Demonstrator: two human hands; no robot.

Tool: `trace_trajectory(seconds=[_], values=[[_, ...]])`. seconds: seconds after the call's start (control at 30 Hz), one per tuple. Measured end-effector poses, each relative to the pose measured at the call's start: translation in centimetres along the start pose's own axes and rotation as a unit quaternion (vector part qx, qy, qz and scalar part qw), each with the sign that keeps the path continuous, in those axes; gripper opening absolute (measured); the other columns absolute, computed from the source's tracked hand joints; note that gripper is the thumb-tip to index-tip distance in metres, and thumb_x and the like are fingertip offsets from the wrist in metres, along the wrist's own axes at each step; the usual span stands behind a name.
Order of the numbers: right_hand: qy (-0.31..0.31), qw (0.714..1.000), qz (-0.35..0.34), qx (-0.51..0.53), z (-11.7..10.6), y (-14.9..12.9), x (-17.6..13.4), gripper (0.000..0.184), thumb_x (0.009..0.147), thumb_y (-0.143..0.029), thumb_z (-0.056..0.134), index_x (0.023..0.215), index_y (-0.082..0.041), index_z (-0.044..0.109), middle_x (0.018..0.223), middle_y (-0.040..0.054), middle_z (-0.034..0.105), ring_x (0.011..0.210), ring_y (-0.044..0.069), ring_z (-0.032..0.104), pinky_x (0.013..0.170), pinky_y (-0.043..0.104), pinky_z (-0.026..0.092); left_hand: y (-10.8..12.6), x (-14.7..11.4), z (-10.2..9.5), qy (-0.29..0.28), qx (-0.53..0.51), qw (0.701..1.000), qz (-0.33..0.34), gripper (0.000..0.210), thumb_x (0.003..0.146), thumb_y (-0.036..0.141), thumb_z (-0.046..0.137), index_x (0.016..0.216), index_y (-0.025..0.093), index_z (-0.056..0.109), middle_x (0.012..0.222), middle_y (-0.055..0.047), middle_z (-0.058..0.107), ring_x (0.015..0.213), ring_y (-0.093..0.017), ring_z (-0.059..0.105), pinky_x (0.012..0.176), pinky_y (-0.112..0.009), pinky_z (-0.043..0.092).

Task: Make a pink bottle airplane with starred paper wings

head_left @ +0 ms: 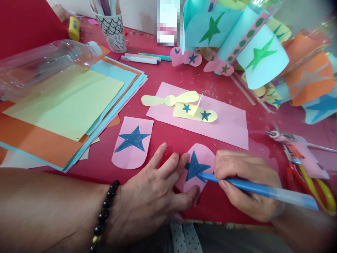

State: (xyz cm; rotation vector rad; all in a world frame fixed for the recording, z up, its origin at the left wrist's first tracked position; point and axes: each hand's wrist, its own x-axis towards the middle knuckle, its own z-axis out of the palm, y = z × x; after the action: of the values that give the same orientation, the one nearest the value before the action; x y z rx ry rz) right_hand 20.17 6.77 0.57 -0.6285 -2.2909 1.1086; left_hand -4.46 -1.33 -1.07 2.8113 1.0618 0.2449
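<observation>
My right hand [247, 182] is closed around a blue felt-tip pen [244, 184]. The pen's tip touches a dark blue star [195, 166] on a rounded pink paper piece [207, 151]. With fingers spread, my left hand [163, 179] lies over the left edge of this piece, thumb and fingertips on it. Left of it rests a second pink piece [126, 158] bearing a filled blue star. Behind them, a pink paper sheet [226, 126] carries a yellow paper propeller [155, 100] and a yellow strip [181, 111] with two small blue stars.
Coloured paper [65, 102] is stacked at left, under a clear plastic bottle [65, 52]. A patterned cup [112, 33] and several markers [142, 59] stand or lie behind. Paper-covered star-decorated models [231, 38] fill the back right. A pink glue gun [302, 151] and scissors [326, 193] lie at right.
</observation>
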Motion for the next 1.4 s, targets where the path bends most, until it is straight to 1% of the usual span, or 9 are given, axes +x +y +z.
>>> trace_trajectory(seconds=[0.37, 0.73, 0.87, 0.97, 1.03, 1.13, 1.27, 1.33, 1.4], values=[[-0.003, 1.0, 0.002, -0.015, -0.3, -0.5, 0.5, 0.018, 0.072, -0.002, 0.059, 0.08, -0.018, 0.061, 0.064, 0.0021, 0.056, 0.057, 0.015, 0.05, 0.054, 0.03, 0.038, 0.0, 0.0, -0.1, -0.013, -0.006, 1.0, -0.004, 0.051, 0.095, 0.051, 0.055, 0.14, 0.029, 0.047, 0.15, -0.027, 0.037, 0.134, -0.045, 0.042, 0.104, -0.071, 0.033], [-0.003, 1.0, 0.002, -0.021, -0.2, -0.4, 0.5, 0.017, 0.071, -0.002, 0.059, 0.077, -0.018, 0.06, 0.062, 0.0024, 0.056, 0.056, 0.014, 0.05, 0.053, 0.03, 0.038, -0.1, 0.1, -0.1, -0.01, -0.011, 1.0, -0.002, 0.052, 0.094, 0.051, 0.056, 0.141, 0.029, 0.046, 0.15, -0.027, 0.038, 0.134, -0.045, 0.042, 0.104, -0.072, 0.033], [0.02, 1.0, 0.005, -0.009, -0.3, -0.6, 0.7, 0.016, 0.074, -0.003, 0.059, 0.078, -0.018, 0.061, 0.063, 0.0029, 0.057, 0.056, 0.015, 0.052, 0.052, 0.031, 0.04, 0.0, 0.0, 0.0, -0.005, -0.016, 1.0, 0.0, 0.053, 0.093, 0.052, 0.058, 0.139, 0.029, 0.048, 0.149, -0.028, 0.039, 0.134, -0.046, 0.042, 0.103, -0.073, 0.033], [0.061, 0.997, 0.031, 0.029, -0.4, -0.3, 0.5, 0.014, 0.079, -0.006, 0.059, 0.084, -0.019, 0.063, 0.068, 0.0028, 0.06, 0.059, 0.016, 0.056, 0.054, 0.032, 0.045, -0.1, 0.0, -0.1, -0.001, -0.023, 1.0, -0.003, 0.052, 0.092, 0.052, 0.059, 0.138, 0.029, 0.049, 0.149, -0.028, 0.038, 0.134, -0.045, 0.041, 0.102, -0.073, 0.034], [0.106, 0.991, 0.06, 0.047, -0.5, 0.1, 0.3, 0.012, 0.083, -0.011, 0.059, 0.089, -0.02, 0.065, 0.074, 0.0034, 0.063, 0.066, 0.018, 0.06, 0.06, 0.034, 0.05, -0.3, 0.0, -0.3, 0.0, -0.031, 1.0, -0.003, 0.051, 0.092, 0.051, 0.06, 0.137, 0.03, 0.05, 0.149, -0.028, 0.037, 0.134, -0.045, 0.041, 0.102, -0.073, 0.035], [0.154, 0.983, 0.097, 0.028, -0.6, 0.8, 0.0, 0.01, 0.089, -0.018, 0.061, 0.096, -0.021, 0.068, 0.086, 0.0049, 0.068, 0.079, 0.021, 0.066, 0.069, 0.034, 0.054, -0.5, 0.2, -0.7, -0.014, -0.045, 0.999, 0.001, 0.049, 0.093, 0.05, 0.06, 0.137, 0.032, 0.051, 0.15, -0.026, 0.037, 0.134, -0.043, 0.041, 0.103, -0.074, 0.033], [0.163, 0.983, 0.085, -0.001, -0.6, 1.2, 0.2, 0.013, 0.09, -0.024, 0.064, 0.102, -0.021, 0.07, 0.094, 0.0056, 0.072, 0.088, 0.021, 0.069, 0.073, 0.031, 0.058, -0.7, 0.6, -1.5, -0.061, -0.033, 0.998, -0.003, 0.049, 0.093, 0.049, 0.06, 0.139, 0.037, 0.049, 0.158, -0.019, 0.028, 0.134, -0.042, 0.042, 0.104, -0.075, 0.03], [0.171, 0.981, 0.083, 0.022, -0.6, 1.4, 0.4, 0.016, 0.092, -0.026, 0.064, 0.106, -0.021, 0.069, 0.097, 0.0056, 0.074, 0.088, 0.02, 0.071, 0.076, 0.031, 0.059, -0.7, 0.8, -2.1, -0.072, -0.012, 0.997, -0.001, 0.05, 0.093, 0.048, 0.06, 0.14, 0.036, 0.048, 0.16, -0.017, 0.025, 0.132, -0.043, 0.043, 0.101, -0.077, 0.032], [0.177, 0.978, 0.091, 0.068, -0.5, 1.6, 0.7, 0.02, 0.093, -0.027, 0.063, 0.112, -0.02, 0.067, 0.1, 0.0063, 0.075, 0.089, 0.019, 0.073, 0.079, 0.031, 0.061, -0.5, 0.9, -2.7, -0.076, 0.009, 0.997, 0.002, 0.051, 0.095, 0.045, 0.058, 0.143, 0.033, 0.046, 0.16, -0.016, 0.029, 0.131, -0.042, 0.043, 0.1, -0.076, 0.034]])
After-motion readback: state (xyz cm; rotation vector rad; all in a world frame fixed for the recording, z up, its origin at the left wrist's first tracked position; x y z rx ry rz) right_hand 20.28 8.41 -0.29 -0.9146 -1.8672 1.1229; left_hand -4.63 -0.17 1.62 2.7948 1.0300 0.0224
